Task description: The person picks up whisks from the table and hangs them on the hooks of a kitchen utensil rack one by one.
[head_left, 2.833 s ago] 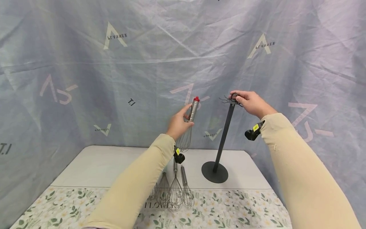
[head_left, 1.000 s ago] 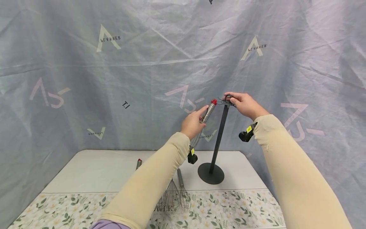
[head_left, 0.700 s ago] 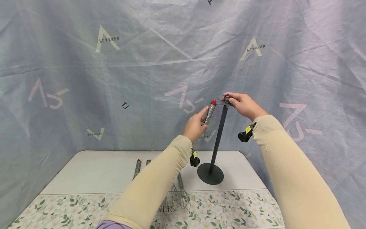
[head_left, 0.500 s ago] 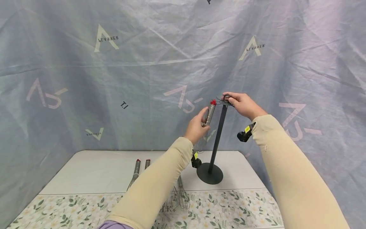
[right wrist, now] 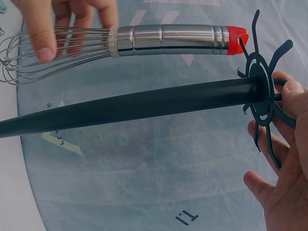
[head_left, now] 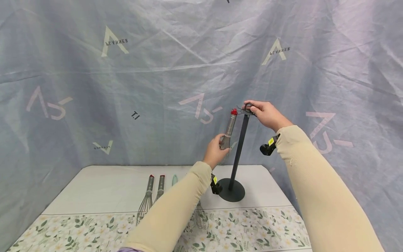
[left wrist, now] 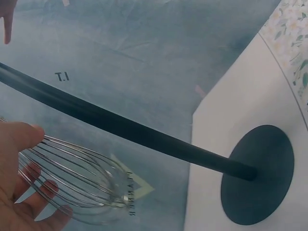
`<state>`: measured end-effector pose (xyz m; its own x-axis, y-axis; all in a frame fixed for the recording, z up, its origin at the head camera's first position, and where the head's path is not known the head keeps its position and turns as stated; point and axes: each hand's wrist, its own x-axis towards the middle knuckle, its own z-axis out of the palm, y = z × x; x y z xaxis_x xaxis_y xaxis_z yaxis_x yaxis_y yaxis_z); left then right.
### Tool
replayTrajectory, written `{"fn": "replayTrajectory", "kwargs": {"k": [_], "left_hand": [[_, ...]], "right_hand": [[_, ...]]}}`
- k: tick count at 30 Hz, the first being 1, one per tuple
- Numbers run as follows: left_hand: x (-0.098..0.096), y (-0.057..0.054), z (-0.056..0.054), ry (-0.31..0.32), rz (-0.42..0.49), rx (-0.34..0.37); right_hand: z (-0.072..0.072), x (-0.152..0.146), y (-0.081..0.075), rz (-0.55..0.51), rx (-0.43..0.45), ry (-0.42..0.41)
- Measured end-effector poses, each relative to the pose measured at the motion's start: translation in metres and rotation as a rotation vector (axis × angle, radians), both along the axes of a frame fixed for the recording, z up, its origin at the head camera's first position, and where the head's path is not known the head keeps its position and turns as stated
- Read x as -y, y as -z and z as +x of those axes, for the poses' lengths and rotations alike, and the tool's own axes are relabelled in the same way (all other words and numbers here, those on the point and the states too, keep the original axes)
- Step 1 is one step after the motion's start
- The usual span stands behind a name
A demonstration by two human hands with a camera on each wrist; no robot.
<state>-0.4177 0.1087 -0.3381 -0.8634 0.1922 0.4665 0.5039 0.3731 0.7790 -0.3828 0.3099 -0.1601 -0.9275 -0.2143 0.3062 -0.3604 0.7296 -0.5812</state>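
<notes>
A whisk with a steel handle and red end cap is tilted handle-up beside a black stand. My left hand holds its wires, thumb on one side and fingers on the other. In the right wrist view the red cap is right at one of the hooks on the stand's top. My right hand grips the ring above those hooks. The stand leans a little in the head view, its round base on the table.
Two red-capped whisks lie on the white table, left of my left sleeve. A pale green loop and more whisk wires show around the sleeve. A grey-blue printed curtain hangs behind.
My left hand has brought the whisk right to the stand, then slid down from its handle to its wires. My right hand stays on the stand's top. More whisks show on the table.
</notes>
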Motion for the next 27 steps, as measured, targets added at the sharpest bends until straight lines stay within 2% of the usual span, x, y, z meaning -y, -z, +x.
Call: {"fn": "replayTrajectory", "kwargs": {"k": [9,27], "left_hand": [[0.001,0.018,0.000,0.003,0.042,0.057],[0.009,0.032,0.001,0.020,0.043,0.184]], "right_hand": [[0.001,0.002,-0.001,-0.016,0.021,0.007],[0.000,-0.002,-0.001,-0.009,0.018,-0.006]]}}
